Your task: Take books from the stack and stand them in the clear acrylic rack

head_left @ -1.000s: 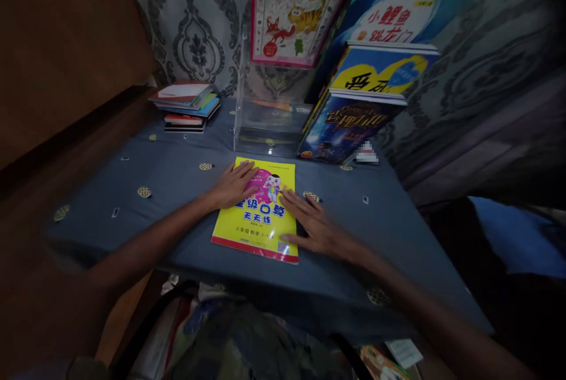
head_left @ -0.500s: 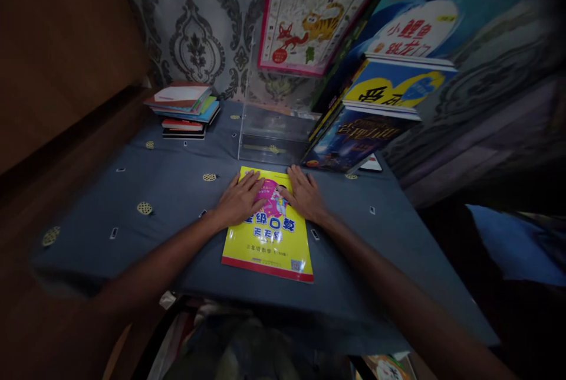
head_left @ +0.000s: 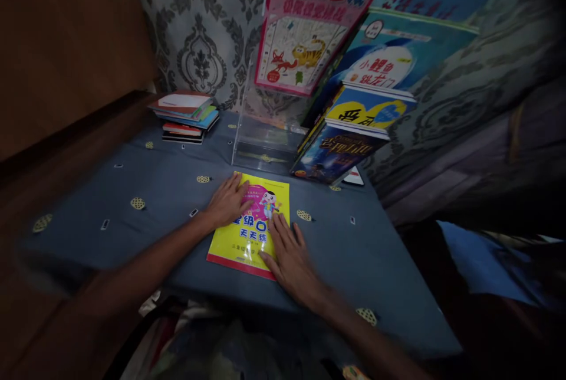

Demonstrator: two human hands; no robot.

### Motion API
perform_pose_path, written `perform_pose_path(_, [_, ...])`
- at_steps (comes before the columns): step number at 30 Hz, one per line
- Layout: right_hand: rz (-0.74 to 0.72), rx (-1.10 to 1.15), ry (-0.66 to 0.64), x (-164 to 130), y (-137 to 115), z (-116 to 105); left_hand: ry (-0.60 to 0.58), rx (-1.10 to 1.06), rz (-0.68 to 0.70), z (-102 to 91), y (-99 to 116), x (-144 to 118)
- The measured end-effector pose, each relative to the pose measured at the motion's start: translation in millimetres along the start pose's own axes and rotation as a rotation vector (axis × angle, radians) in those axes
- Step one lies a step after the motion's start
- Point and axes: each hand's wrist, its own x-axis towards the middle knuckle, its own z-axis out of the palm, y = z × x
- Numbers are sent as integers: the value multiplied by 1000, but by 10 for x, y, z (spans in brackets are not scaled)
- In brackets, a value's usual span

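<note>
While left hand (head_left: 226,202) and right hand (head_left: 292,257) lie outspread on a yellow workbook (head_left: 250,233), a clear rack (head_left: 265,159) holds tiered books (head_left: 342,148).

Workbk (head_left: 241,253) lies flat on tabletop (head_left: 168,209), nr the front edge. L hand (head_left: 227,200) on its far L part, R hand (head_left: 289,256) on its near R part. Rack (head_left: 265,156) stands just behind workbk; upright bks (head_left: 340,150) at rack's R side, one behind another; big bk (head_left: 305,55) higher up, to their L. Bk stack (head_left: 183,117) at tabletop's back L, L of rack, well apart from workbk. Small flat item (head_left: 355,177) just R of upright bks. Wall (head_left: 201,55) behind stack & rack. Cloth (head_left: 481,262) off R, beyond tabletop's edge.
</note>
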Motion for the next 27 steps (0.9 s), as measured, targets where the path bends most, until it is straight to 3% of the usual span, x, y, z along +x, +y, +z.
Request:
perform_pose_path(3, [-10, 18, 14, -37, 0, -12, 58, -35, -99, 3, -3, -27])
perform_pose_path(6, [-17, 48, 30, -14, 17, -5, 112, -160, -111, -34, -31, -7])
perform_pose_path(9, [-20, 80, 51, -8, 22, 8, 192, -475, -177, -110, -93, 79])
perform_pose_path(12, [-11, 105, 53, -17, 22, 10, 270, -920, -426, -194, -147, 155])
perform_pose_path(15, [-7, 126, 41, -17, 24, -6, 181, -1369, -652, -242, -129, 123])
perform_pose_path(18, [-7, 154, 32, -10, 31, -24, -32, -1655, -716, -262, -37, 5])
perform_pose_path(20, [-6, 179, 38, -7, 44, -24, -65, -1735, -749, -286, 33, -63])
perform_pose_path(24, [29, 271, 122, 7, 132, 21, -3, -1798, -805, -384, 142, -106])
perform_pose_path(27, [135, 440, 220, 66, 258, 39, 68, -1817, -778, -462, 207, -94])
